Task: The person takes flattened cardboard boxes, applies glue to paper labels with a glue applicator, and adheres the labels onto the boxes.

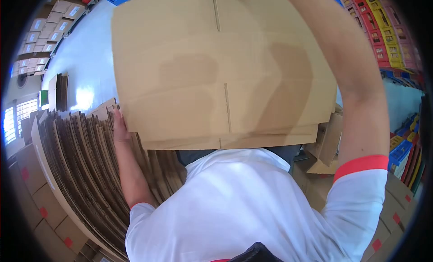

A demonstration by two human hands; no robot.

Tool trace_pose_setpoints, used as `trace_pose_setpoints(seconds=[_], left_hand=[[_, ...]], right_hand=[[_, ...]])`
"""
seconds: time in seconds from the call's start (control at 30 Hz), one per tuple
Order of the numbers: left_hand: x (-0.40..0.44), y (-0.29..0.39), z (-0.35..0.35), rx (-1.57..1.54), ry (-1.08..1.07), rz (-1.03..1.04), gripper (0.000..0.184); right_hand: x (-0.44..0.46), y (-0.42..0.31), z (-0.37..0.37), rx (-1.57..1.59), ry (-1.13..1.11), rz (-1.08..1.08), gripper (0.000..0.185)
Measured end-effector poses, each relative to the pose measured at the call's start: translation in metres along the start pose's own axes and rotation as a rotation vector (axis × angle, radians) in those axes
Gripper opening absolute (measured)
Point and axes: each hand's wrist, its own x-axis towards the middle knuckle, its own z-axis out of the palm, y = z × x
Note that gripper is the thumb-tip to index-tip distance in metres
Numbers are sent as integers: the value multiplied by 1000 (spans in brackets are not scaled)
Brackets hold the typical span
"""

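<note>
Cardboard sheet (221, 68), wide and brown, lies across the middle of the scene in front of the person, its near edge close to the white shirt (248, 199) with red trim. At its left edge is the left hand (120, 126), thumb side showing, the rest behind the board; whether this grip is closed on the edge or only resting against it, I cannot tell. The right arm (361, 81) reaches over the right side to the far edge of view, where its hand is cut off, so the state of that grip cannot be told either. The board's far edge is cut off too, and what bears its weight is hidden beneath it. Slits run through its far and near parts, and shadows fall on its face.

Left of the person, many folded cardboards (81, 149) stand packed on edge. An open box (331, 135) shows at the right, partly covered. Beyond lies a pale, shiny floor (88, 45), with stacked boxes (52, 34) far left and coloured crates (381, 29) far right.
</note>
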Motion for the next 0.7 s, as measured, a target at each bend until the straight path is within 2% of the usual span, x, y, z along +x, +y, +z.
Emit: trace_pose_setpoints(seconds=[0.03, 0.07, 0.1, 0.13, 0.2, 0.23, 0.27, 0.3, 0.33, 0.37, 0.4, 0.43, 0.47, 0.5, 0.53, 0.6, 0.67, 0.7], left_hand=[[0, 8, 17, 2, 2, -1, 87], [2, 13, 38, 141, -24, 66, 84], [3, 22, 64, 278, -50, 131, 84], [5, 33, 89, 274, -53, 131, 84], [8, 51, 124, 378, 83, 85, 89], [10, 54, 123, 374, 78, 76, 89], [11, 56, 119, 373, 39, 84, 89], [14, 58, 116, 372, -2, 94, 90], [15, 59, 118, 448, 8, 117, 83], [16, 62, 126, 445, -9, 114, 83], [17, 68, 137, 498, 87, 25, 78], [20, 70, 145, 554, 181, -63, 73], [29, 58, 131, 656, 179, -90, 64], [34, 58, 137, 664, 157, -86, 64], [36, 59, 144, 789, 200, -74, 62], [38, 56, 147, 923, 221, -50, 60], [40, 40, 141, 901, 279, 74, 57], [39, 40, 141, 905, 267, 82, 57]], right_hand=[[-1, -4, 11, 15, -22, -11, 33], [-7, -5, 19, 15, -21, -11, 33], [-21, -12, 27, 192, 35, -15, 32], [-36, -18, 31, 365, 91, -19, 31], [-69, -23, 19, 315, 123, 11, 25], [-99, -21, 18, 355, 301, 1, 20], [-133, -25, 8, 236, 419, 228, 18], [-163, -12, 1, 230, 489, 294, 18], [-194, 1, 6, 189, 673, 346, 18], [-233, 34, 15, -18, 701, 518, 36], [-267, 64, 25, -230, 722, 686, 54], [-290, 75, 35, -239, 720, 704, 54], [-313, 81, 48, -234, 688, 854, 58], [-331, 85, 63, -229, 658, 1004, 62], [-344, 96, 83, -233, 661, 1027, 62], [-364, 118, 123, 434, 318, 1034, 66], [-358, 92, 136, 593, 92, 962, 66], [-355, 89, 140, 595, 103, 972, 66]])
